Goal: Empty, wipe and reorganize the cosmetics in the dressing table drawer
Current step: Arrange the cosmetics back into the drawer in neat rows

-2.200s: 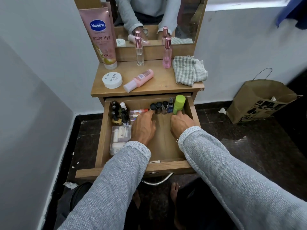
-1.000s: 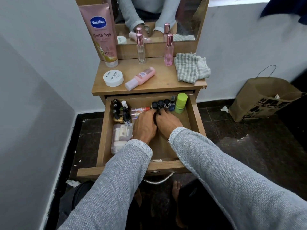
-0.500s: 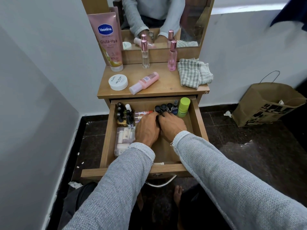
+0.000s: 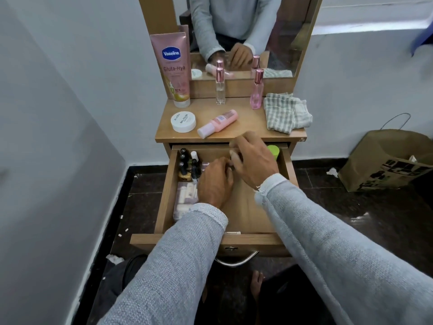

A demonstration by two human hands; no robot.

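Observation:
The wooden drawer (image 4: 164,207) stands pulled out. At its back left is a cluster of small dark bottles (image 4: 185,165), with a clear case of pale tubes (image 4: 185,198) in front of them. A green-capped bottle (image 4: 273,151) stands at the back right. My left hand (image 4: 215,181) is low in the drawer, its fingers curled down beside the dark bottles and their tips hidden. My right hand (image 4: 254,158) hovers over the back of the drawer, blurred, fingers spread toward the tabletop edge. It hides the back row of bottles. A checked cloth (image 4: 284,113) lies on the tabletop.
On the tabletop are a tall pink Vaseline tube (image 4: 173,69), a white jar (image 4: 183,121), a pink bottle on its side (image 4: 218,123), a clear perfume bottle (image 4: 220,90) and a pink one (image 4: 256,92). A brown paper bag (image 4: 386,160) sits on the dark floor at right.
My right hand has lifted from the drawer floor up toward the tabletop edge and away from my left hand. The left hand stays low in the drawer.

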